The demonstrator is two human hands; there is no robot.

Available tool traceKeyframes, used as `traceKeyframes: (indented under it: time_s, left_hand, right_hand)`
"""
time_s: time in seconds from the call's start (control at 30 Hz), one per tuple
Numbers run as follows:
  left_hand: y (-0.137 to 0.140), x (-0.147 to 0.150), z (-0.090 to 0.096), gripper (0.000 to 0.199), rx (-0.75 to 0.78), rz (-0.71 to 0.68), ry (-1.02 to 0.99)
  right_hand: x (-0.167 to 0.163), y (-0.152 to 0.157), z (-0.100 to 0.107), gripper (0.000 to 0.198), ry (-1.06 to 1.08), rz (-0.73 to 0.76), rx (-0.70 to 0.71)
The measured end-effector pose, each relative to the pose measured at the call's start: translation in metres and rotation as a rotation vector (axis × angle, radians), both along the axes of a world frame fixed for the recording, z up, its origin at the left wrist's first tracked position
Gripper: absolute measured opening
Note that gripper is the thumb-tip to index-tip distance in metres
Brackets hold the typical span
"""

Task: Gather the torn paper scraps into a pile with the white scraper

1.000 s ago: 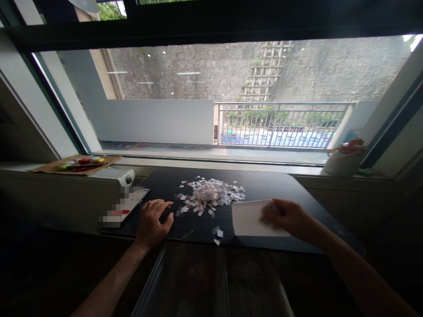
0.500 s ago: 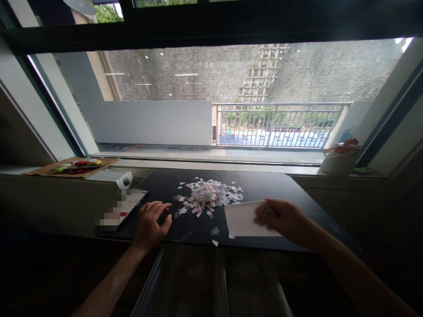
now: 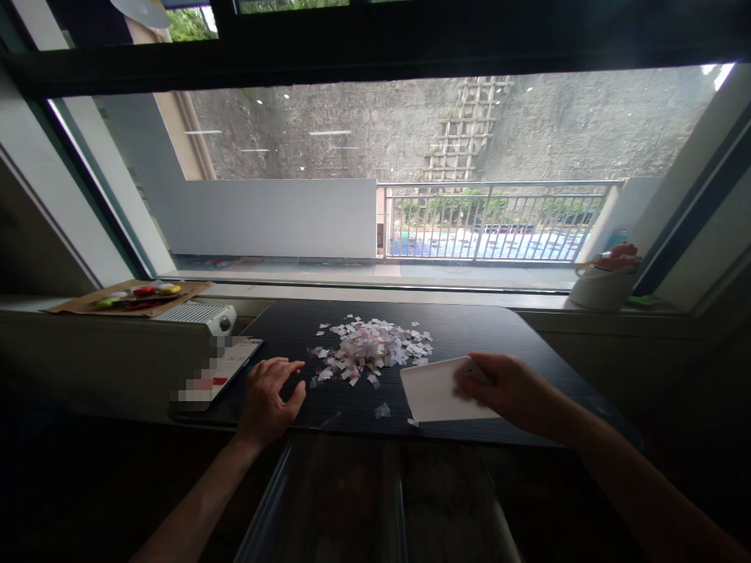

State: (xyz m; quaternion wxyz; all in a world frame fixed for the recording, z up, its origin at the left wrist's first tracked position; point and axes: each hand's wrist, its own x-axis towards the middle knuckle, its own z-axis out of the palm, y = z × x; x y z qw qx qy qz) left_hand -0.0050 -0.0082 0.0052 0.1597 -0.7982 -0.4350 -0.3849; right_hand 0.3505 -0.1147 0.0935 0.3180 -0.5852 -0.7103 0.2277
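A pile of small paper scraps (image 3: 371, 349), white, pink and purple, lies in the middle of a dark table (image 3: 469, 328). My right hand (image 3: 509, 391) grips a flat white card (image 3: 437, 391) by its right side, its left edge just right of the pile and low to the table. My left hand (image 3: 271, 397) rests flat on the table left of the pile, fingers spread, holding nothing. A few loose scraps (image 3: 382, 410) lie near the front edge between my hands.
A phone (image 3: 218, 369) lies at the table's left corner. On the sill sit a white device (image 3: 199, 314), a cardboard sheet with coloured pieces (image 3: 130, 295) and a white cup (image 3: 601, 286) at the right. A clear bin (image 3: 364, 500) stands below the front edge.
The white card has slid left toward the pile and swept over the loose scraps at the front edge. My left hand has barely moved.
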Motion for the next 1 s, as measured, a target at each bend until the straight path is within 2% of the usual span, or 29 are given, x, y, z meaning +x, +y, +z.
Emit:
traceKeyframes:
  time_s: [0.2, 0.37, 0.57, 0.73, 1.0]
  left_hand:
    - [-0.001, -0.005, 0.001, 0.022, 0.019, -0.007, -0.063]
    - [-0.026, -0.018, -0.005, 0.020, 0.023, -0.046, -0.073]
    - [-0.051, -0.036, -0.009, 0.023, 0.055, 0.040, 0.071]
    - [-0.060, -0.042, -0.010, 0.028, -0.002, 0.166, 0.137]
    - [-0.067, -0.044, -0.017, 0.027, -0.058, 0.143, 0.086]
  right_hand:
    - [0.009, -0.003, -0.002, 0.016, 0.092, -0.041, -0.024]
    - [0.030, -0.004, -0.004, 0.022, 0.273, -0.117, -0.084]
    - [0.052, 0.022, -0.033, 0.033, 0.544, -0.254, -0.115]
    - [0.042, 0.035, -0.052, 0.029, 0.604, -0.161, -0.213]
    - [0.032, 0.034, -0.047, 0.030, 0.650, 0.006, -0.365]
